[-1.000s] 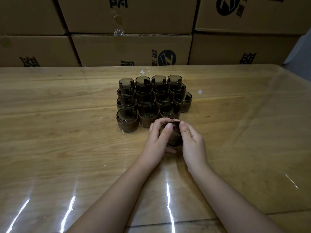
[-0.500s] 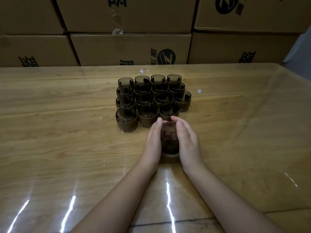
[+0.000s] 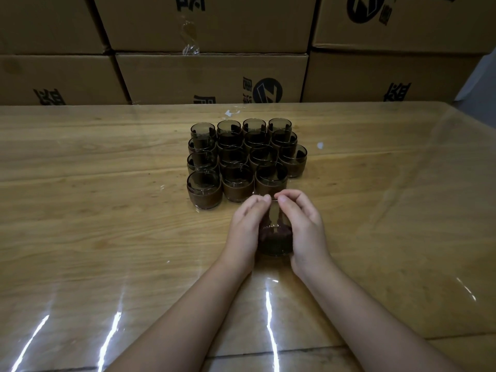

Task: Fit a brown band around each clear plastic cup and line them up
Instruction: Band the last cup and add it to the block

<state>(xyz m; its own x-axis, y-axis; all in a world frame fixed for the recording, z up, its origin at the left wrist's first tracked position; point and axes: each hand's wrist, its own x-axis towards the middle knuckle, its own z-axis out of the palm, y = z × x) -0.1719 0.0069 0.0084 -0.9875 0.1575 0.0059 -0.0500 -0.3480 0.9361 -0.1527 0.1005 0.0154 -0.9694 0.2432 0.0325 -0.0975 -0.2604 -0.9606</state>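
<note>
Nearest, two bare forearms coming in from the bottom edge over a wooden table, grain running left to right, under a clear plastic sheet streaked with bright glare. Seam across the low right, with another pale surface below it.

Just beyond, left hand and right hand cupped round one clear cup, fingers of both curled over its sides and clamped on it, fingertips almost meeting over the far rim. Dark brown band around the lower half. Probably standing on its base with the long axis up and mouth up, though the hands hide too much to be sure.

Directly behind the fingertips, a block of banded cups, all upright, mouths up, packed touching: four across in the three far rows, three in the near row. Held cup just in front of the near row's right end, beside the gap at that corner.

Wide bare wood to left and right of the block. Further on, a pale spot right of the block and a white scrap near the far edge. Rounded table corner at far right.

Behind all, stacked cardboard boxes with black print, tight against the far edge, forming a wall.
</note>
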